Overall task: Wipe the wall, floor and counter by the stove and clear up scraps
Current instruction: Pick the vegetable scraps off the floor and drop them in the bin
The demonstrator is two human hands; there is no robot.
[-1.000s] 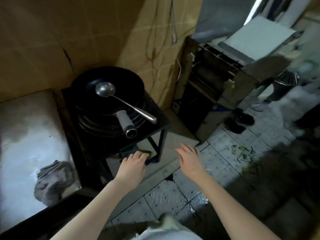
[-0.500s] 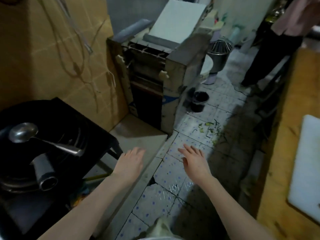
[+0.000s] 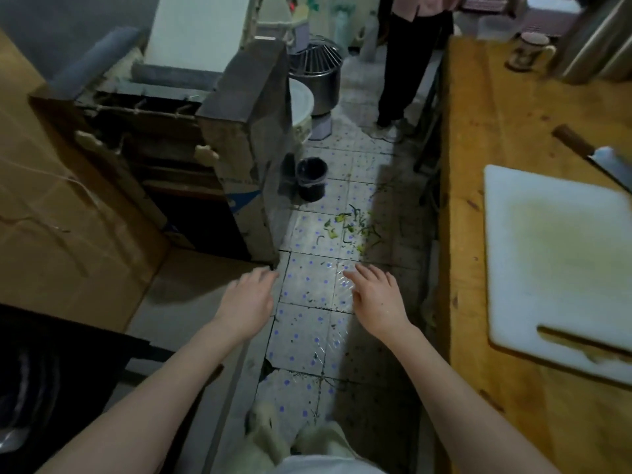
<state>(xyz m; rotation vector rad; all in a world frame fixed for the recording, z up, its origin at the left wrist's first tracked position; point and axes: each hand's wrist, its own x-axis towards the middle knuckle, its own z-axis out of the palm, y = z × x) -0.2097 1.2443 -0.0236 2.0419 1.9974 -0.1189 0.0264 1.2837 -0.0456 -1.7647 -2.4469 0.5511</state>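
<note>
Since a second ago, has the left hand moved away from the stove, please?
Yes. The left hand has left the stove frame and moved rightward, now hovering open at the tiled floor's edge.

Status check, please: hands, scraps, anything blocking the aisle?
Left hand and right hand open, empty. Green scraps on tiles ahead, untouched. Black bin and a person beyond them.

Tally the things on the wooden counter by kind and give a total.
Cutting board: 1
Knife: 1
Mug: 1
Total: 3
</note>
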